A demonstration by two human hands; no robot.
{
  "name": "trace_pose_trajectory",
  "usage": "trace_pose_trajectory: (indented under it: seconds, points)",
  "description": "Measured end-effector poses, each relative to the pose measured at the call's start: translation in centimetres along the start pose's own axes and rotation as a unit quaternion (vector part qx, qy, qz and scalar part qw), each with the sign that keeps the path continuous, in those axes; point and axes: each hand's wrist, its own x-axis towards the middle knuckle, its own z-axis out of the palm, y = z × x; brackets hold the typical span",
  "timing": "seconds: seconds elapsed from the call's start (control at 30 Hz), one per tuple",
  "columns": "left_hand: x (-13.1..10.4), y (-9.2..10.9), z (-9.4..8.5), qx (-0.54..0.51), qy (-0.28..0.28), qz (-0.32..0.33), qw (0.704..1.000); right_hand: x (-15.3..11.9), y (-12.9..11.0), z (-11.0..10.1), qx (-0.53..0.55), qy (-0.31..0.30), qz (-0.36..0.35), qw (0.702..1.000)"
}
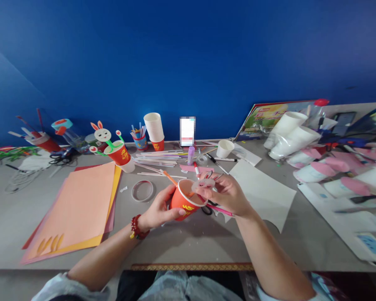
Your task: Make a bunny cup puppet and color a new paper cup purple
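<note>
Over the grey desk [188, 248], the orange-red cup [183, 205] is clasped by the left hand [159, 209], its long axis tilted, mouth up and rightward; its gold characters cannot be read clearly. At the mouth, the rabbit cutout [203, 184] is pinched by the right hand [232, 194], ears upward. Beyond, a blue wall [188, 54] is seen.

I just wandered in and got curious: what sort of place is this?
Probably a craft workspace, perhaps a classroom or workshop: coloured paper lies at left, white cups stand stacked at the back, and the left hand holds a red cup, the right hand a rabbit-face cutout.
</note>
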Motion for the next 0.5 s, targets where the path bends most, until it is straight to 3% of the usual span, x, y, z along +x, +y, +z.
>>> trace_pose_trajectory:
  seconds: [0.2, 0.5]
  points:
    - [-0.11, 0.01, 0.12, -0.010, -0.005, 0.011, 1.000, 0.16, 0.81, -0.03, 0.025, 0.013, 0.012, 1.000]
    - [-0.07, 0.54, 0.39, -0.028, -0.014, -0.001, 1.000, 0.49, 0.11, 0.20, 0.038, 0.017, 0.018, 0.999]
